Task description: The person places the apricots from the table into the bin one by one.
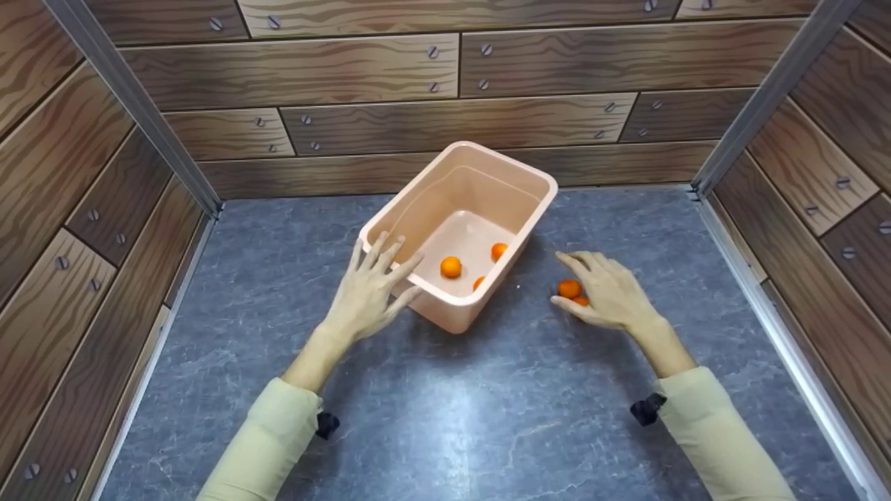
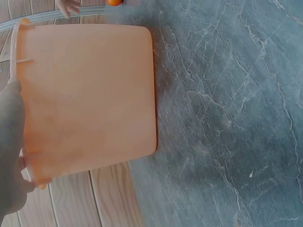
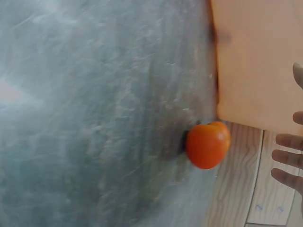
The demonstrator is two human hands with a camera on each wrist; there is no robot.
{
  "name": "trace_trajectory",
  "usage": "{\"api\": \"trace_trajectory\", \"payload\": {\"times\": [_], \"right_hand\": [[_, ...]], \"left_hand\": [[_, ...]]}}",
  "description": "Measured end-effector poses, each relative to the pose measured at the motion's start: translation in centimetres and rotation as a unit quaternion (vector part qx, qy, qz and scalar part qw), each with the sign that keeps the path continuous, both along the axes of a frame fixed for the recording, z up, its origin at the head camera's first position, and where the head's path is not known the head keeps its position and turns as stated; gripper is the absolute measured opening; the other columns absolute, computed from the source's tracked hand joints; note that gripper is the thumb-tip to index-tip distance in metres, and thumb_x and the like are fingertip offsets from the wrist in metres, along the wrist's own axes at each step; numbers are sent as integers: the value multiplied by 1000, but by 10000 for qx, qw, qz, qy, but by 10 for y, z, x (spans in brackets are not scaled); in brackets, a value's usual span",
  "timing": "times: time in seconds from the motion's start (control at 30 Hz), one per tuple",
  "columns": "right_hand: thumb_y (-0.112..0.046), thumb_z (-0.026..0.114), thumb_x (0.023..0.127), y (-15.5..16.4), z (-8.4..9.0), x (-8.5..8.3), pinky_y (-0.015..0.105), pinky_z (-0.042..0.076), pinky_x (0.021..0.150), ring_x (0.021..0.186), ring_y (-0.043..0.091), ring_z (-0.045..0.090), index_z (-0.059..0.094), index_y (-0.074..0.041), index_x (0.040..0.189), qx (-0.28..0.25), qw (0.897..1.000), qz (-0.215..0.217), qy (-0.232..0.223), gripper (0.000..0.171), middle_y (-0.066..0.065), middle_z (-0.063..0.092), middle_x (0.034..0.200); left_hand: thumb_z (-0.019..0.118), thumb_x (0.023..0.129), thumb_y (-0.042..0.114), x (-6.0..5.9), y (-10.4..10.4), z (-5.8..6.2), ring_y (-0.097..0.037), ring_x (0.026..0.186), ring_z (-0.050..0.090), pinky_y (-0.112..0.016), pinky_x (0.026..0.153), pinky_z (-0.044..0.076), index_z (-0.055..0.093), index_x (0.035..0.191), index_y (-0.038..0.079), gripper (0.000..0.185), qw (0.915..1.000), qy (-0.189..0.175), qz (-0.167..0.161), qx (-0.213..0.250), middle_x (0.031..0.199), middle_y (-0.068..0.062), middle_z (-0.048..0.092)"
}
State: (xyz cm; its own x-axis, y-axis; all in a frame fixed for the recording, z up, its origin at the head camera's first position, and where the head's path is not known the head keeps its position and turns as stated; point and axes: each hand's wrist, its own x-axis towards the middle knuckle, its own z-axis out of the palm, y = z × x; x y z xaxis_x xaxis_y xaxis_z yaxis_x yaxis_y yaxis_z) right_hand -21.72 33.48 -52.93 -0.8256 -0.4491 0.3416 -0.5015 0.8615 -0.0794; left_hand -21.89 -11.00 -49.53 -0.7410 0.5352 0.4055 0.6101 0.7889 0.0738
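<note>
Grey counter (image 1: 487, 417) carries a pink tub (image 1: 518, 177) near its back edge, left hand (image 1: 369, 292) resting relaxed fingers on the tub's near-left rim, right hand (image 1: 609, 292), fingers loosely spread and holding nothing, nearer the loose orange fruit (image 1: 569, 288) lying just left of its fingertips.
</note>
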Motion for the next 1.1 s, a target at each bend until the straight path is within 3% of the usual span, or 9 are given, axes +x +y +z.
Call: {"api": "trace_trajectory", "payload": {"times": [0.2, 0.47, 0.73, 1.1], "right_hand": [[-61, 72, 90, 7, -14, 1, 57, 59, 91, 116, 42, 66, 54, -13, 153, 151, 9994, -146, -275, 81, 21, 65, 136], [-59, 75, 89, 16, -25, 8, 61, 58, 96, 118, 43, 66, 55, -13, 152, 314, 9982, -170, -483, 80, 21, 65, 137], [-52, 77, 92, 23, -32, 18, 60, 59, 94, 118, 39, 66, 64, -19, 145, 255, 9987, -90, -427, 63, 16, 67, 136], [-44, 80, 91, 32, -41, 24, 57, 61, 88, 112, 38, 68, 68, -19, 139, 230, 9996, -13, -179, 55, 15, 68, 131]], "left_hand": [[53, 105, 55, 0, 0, 0, -41, 158, 37, -71, 128, 24, 49, 158, 33, 58, 10000, -6, 13, -17, 164, -13, 49], [53, 105, 55, 1, 1, 1, -40, 158, 37, -71, 128, 24, 49, 158, 33, 58, 10000, 17, 4, -35, 164, -13, 50], [54, 104, 55, 0, 1, 0, -40, 157, 40, -71, 127, 27, 51, 157, 32, 57, 9999, 121, 2, -42, 162, -13, 51], [52, 105, 56, 1, 1, 1, -42, 157, 39, -71, 127, 26, 52, 156, 32, 57, 10000, 44, 17, -2, 163, -13, 51]]}}
